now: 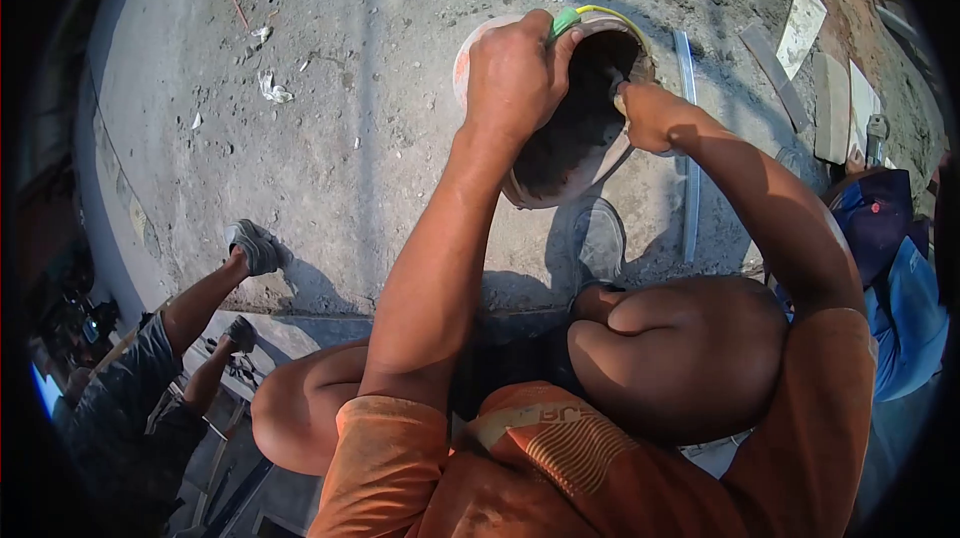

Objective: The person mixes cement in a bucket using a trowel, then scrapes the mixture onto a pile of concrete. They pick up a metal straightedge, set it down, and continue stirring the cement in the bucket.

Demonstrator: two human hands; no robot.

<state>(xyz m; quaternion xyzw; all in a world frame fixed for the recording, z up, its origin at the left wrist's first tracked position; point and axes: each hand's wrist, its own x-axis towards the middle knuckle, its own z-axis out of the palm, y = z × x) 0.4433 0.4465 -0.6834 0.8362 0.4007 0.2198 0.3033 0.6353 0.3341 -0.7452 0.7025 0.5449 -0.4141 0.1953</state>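
Observation:
A pale bucket (468, 60) is tipped on the concrete ground, its dark mouth toward me and some dark material inside. My left hand (518, 70) is closed on the bucket's rim, beside the green grip on its yellow handle (566, 22). At the right side of the opening, my right hand (652, 116) is closed around the handle of a tool whose end reaches into the bucket. Shadow hides most of that tool.
A long metal strip (688, 153) lies right of the bucket. Boards (802, 28) rest at the upper right. Another person's foot (252, 247) stands at the left. Blue cloth (908, 313) lies at the right, and white scraps (273, 88) dot the ground.

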